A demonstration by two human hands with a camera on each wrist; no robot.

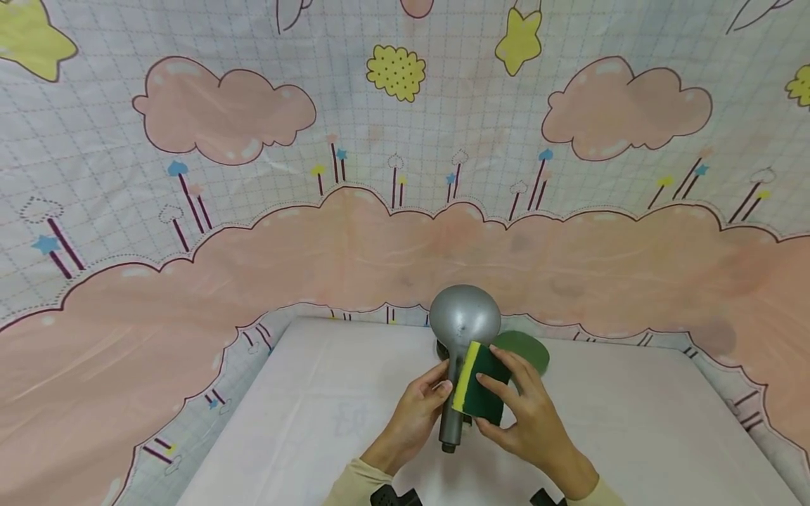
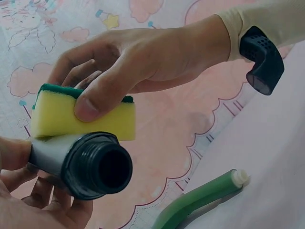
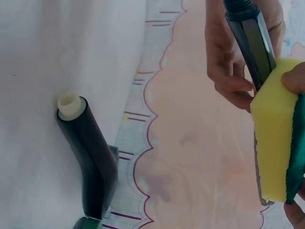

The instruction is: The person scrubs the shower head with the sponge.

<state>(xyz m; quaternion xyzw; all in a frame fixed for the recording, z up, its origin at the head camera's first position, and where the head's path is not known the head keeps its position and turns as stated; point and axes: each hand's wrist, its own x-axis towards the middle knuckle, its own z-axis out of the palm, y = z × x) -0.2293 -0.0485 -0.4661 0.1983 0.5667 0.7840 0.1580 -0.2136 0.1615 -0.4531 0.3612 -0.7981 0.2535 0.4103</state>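
Observation:
My left hand (image 1: 414,414) grips the handle of a silver-grey shower head (image 1: 465,316), its round head tilted away at the top. The handle's black threaded end (image 2: 112,167) faces the camera in the left wrist view. In my right hand (image 1: 534,422) is a sponge (image 1: 465,379), pinched between thumb and fingers. Its yellow side lies against the shower handle; the dark green scouring side (image 1: 487,383) faces my right palm. From the right wrist view, the sponge (image 3: 274,138) covers part of the handle, and only some right fingertips (image 3: 295,78) show.
Behind the hands, a green rounded object (image 1: 525,351) lies on the white table (image 1: 316,379), partly hidden by the sponge and right hand. A green tube-like handle (image 2: 205,193) with a whitish end lies below the hands. A cartoon-patterned cloth (image 1: 354,253) hangs behind the table.

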